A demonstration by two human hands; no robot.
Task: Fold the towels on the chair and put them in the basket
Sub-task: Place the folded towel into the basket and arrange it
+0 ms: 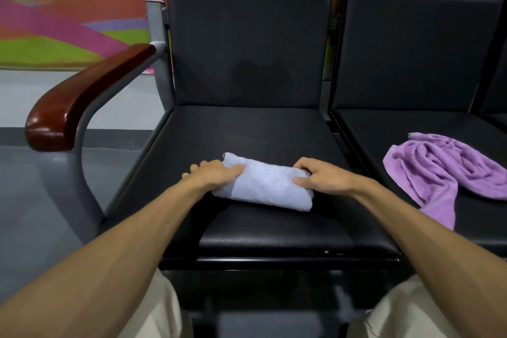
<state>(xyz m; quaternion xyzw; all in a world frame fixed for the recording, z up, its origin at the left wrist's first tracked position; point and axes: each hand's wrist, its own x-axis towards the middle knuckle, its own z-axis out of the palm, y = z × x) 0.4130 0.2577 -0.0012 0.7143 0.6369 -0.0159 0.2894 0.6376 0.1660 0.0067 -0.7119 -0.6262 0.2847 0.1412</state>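
Left hand (213, 176) and right hand (321, 176) grip one blue towel (265, 187); one purple towel (444, 170) crumpled nearby.

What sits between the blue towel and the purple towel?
Head view: the right hand gripping the blue towel, then bare black seat and the gap between seats.

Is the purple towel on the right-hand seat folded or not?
Not folded: the purple terry towel lies crumpled in loose ridges on the black padded seat, one end trailing toward its front edge.
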